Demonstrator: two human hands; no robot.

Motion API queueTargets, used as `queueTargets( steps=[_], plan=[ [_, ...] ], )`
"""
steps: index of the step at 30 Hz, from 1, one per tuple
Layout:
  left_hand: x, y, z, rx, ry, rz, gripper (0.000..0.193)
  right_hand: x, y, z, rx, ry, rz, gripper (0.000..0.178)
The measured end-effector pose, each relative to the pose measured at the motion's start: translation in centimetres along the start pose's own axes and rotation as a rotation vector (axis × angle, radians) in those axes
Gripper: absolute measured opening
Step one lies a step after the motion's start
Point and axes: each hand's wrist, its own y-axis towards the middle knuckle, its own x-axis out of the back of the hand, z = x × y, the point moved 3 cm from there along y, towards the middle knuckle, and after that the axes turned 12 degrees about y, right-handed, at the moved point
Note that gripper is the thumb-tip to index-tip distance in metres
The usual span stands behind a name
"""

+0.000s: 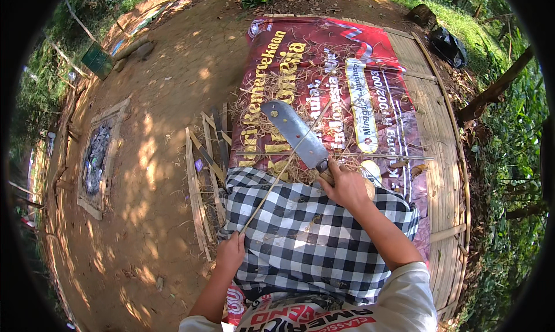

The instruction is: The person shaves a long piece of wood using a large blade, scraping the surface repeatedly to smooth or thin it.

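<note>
Your right hand (348, 187) clamps the knife (289, 126); your left hand (230, 252) pinches the strip (266, 198). Shavings (303, 173) lie shed; remaining trimming is hard to judge.

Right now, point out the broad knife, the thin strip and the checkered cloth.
Broad knife (288, 129): head view, middle of the blade.
Thin strip (264, 199): head view, its lower stretch.
Checkered cloth (317, 242): head view, middle of its spread.

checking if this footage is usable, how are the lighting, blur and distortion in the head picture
Head view: sun dapples the dirt ground with bright patches among shade; head view: a pale patch of light shows on the checkered cloth; head view: the knife shows no obvious motion blur; head view: the bamboo platform has a bowed outer edge, and black fills the corners.
</note>
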Motion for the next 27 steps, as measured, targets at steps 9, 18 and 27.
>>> queueTargets(
  steps=[9, 18, 27],
  plan=[
    [0.3, -0.3, 0.1, 0.054, -0.088, 0.022, 0.031, -3.1, -3.3, 5.4, 0.544, -0.069, 0.315, 0.053],
    [1.3, 0.6, -0.7, 0.051, -0.016, 0.068, 0.034, 3.0, 2.3, -4.2, 0.139, -0.169, 0.03, 0.05],
    [0.6, 0.5, -0.4, 0.029, -0.062, 0.014, 0.035, -2.1, -2.8, 3.5, 0.343, 0.016, 0.221, 0.053]
  ],
)
